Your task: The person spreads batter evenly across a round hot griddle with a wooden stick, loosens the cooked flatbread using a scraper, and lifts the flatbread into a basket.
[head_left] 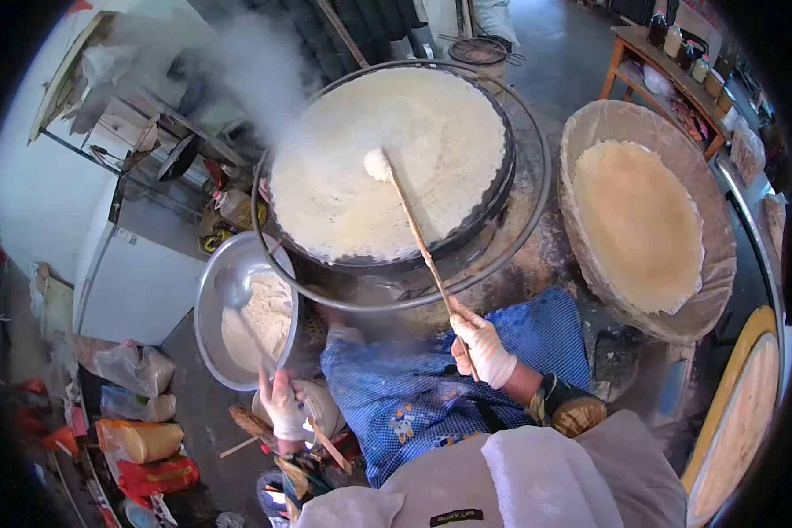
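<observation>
The right hand (485, 347) gripped the stick (426, 255) near its end, apparently for distance from heat, tip over the griddle (495, 209); the left hand (283, 407) gripped a blurred utensil (255, 340) at the adjacent bowl (209, 321).

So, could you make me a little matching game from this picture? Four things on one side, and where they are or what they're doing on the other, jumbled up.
Things
1. Right hand
2. Metal bowl
3. Blue cloth
4. Basket

Places and states
A. Spread over the person's lap
B. At the right of the picture, with a flat tan round inside
C. Gripping a long stick
D. At the left of the picture, with a pale mixture inside

Right pairs: 1-C, 2-D, 3-A, 4-B
</observation>
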### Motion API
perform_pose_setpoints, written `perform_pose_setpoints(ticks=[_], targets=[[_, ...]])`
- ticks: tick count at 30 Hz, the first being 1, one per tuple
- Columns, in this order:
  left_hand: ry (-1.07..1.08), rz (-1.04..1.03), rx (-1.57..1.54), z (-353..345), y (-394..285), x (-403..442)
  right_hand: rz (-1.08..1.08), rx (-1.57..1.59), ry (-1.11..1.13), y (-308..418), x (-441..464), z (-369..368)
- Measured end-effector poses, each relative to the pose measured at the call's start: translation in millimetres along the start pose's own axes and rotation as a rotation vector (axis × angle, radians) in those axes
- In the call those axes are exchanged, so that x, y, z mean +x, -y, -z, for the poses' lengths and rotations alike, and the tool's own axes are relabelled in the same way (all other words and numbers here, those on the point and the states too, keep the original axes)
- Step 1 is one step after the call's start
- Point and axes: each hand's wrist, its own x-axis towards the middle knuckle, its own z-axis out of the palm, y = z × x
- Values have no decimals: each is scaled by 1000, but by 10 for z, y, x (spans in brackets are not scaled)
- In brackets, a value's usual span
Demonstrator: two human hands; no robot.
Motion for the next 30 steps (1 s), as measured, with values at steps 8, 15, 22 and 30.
perform_pose_setpoints(ticks=[8,15,22,30], targets=[[361,4,193,-2009,-263,733,252,303,-19,-44,-68,144],[478,80,360,-2808,-54,697,135,194,-129,-138,-56,-3],[581,378,-57,-3082,-158,827,97,1,21,109,283,-279],[711,740,-1254,-1810,-783,1318,259,-43,-58,926,322,352]])
